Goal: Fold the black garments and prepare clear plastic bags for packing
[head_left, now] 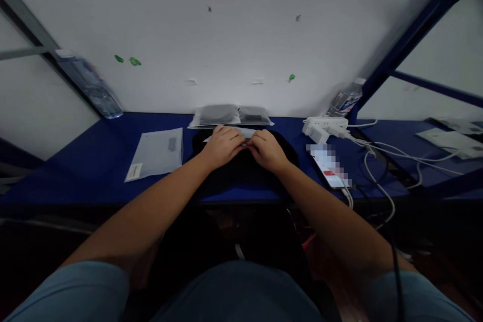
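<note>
Head view shows a frosted plastic bag (156, 153) on the blue desk (86, 158), the left hand (222, 147), black cloth (241, 176) beneath both hands, the right hand (268, 151), fingertips curled nearly together, what they pinch unclear, and a smartphone (330, 167).

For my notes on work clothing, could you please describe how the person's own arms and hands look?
The left hand and right hand wear no gloves; no watch or bracelet shows. The left forearm and right forearm are bare below a blue left sleeve and right sleeve. A black cable crosses the right sleeve.
</note>
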`<action>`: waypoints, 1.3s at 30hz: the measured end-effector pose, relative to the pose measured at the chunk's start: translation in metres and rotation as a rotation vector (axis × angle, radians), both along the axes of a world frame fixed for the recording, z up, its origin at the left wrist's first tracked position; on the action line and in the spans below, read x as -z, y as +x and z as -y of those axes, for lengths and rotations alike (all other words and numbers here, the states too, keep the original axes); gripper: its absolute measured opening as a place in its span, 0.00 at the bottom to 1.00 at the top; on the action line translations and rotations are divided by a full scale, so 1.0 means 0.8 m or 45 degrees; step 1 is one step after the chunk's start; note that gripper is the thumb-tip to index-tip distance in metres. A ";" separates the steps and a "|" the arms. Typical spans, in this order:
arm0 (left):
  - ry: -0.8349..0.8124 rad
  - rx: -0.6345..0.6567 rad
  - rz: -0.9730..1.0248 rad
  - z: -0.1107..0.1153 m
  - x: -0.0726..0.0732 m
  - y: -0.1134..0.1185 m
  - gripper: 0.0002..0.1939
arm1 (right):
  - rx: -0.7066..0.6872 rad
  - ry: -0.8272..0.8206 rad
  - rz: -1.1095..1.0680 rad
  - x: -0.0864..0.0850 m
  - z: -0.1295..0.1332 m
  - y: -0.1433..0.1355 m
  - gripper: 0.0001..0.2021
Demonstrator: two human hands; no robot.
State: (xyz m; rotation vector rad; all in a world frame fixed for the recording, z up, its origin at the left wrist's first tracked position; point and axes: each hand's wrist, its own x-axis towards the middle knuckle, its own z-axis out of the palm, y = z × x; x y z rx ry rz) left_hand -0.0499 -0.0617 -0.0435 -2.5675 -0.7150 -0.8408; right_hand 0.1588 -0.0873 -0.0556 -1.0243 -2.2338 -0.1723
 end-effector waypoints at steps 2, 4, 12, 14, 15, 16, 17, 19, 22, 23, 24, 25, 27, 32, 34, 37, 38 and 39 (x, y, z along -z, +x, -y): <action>0.009 -0.004 -0.015 0.000 0.000 0.001 0.13 | -0.017 0.010 -0.011 0.000 0.001 -0.002 0.07; 0.009 -0.007 -0.033 -0.001 0.000 0.000 0.14 | -0.028 -0.012 -0.032 0.000 0.001 -0.003 0.06; -0.003 0.016 -0.054 -0.004 0.001 -0.003 0.14 | 0.029 -0.098 -0.014 -0.003 0.001 -0.008 0.03; -0.003 0.036 -0.060 -0.005 -0.001 -0.005 0.14 | 0.040 -0.094 0.001 -0.004 0.001 -0.008 0.03; -0.009 0.044 -0.064 -0.005 -0.002 -0.006 0.14 | 0.044 -0.091 0.008 -0.004 0.002 -0.008 0.03; -0.020 0.052 -0.068 -0.006 -0.003 -0.007 0.14 | 0.046 -0.089 0.016 -0.005 0.002 -0.008 0.03; -0.034 0.057 -0.070 -0.006 -0.004 -0.008 0.14 | 0.047 -0.087 0.024 -0.005 0.002 -0.008 0.03; -0.061 0.065 -0.079 -0.007 -0.007 -0.010 0.13 | 0.047 -0.085 0.038 -0.006 0.002 -0.007 0.03; -0.083 0.079 -0.096 -0.007 -0.009 -0.012 0.12 | 0.034 -0.087 0.046 -0.006 0.002 -0.005 0.03; -0.086 0.084 -0.097 -0.007 -0.010 -0.012 0.12 | 0.033 -0.087 0.048 -0.006 0.002 -0.005 0.02; -0.088 0.089 -0.095 -0.007 -0.010 -0.012 0.11 | 0.035 -0.086 0.049 -0.006 0.002 -0.005 0.02; -0.091 0.093 -0.089 -0.007 -0.010 -0.012 0.11 | 0.041 -0.085 0.050 -0.006 0.002 -0.005 0.02; -0.100 0.087 -0.064 -0.006 -0.008 -0.011 0.11 | 0.061 -0.072 0.047 -0.007 0.004 -0.006 0.03; -0.099 0.027 0.019 -0.007 -0.004 -0.012 0.11 | 0.068 -0.025 0.053 -0.008 0.007 -0.009 0.05; -0.098 0.028 0.030 -0.008 -0.004 -0.014 0.10 | 0.066 -0.020 0.062 -0.007 0.007 -0.008 0.06; -0.091 0.025 0.062 -0.009 -0.007 -0.018 0.09 | 0.067 -0.016 0.028 -0.005 0.005 -0.006 0.08; -0.084 0.020 0.068 -0.009 -0.007 -0.019 0.09 | 0.064 -0.017 0.007 -0.005 0.004 -0.005 0.08; -0.075 0.014 0.067 -0.009 -0.008 -0.019 0.09 | 0.061 -0.019 -0.012 -0.004 0.003 -0.004 0.08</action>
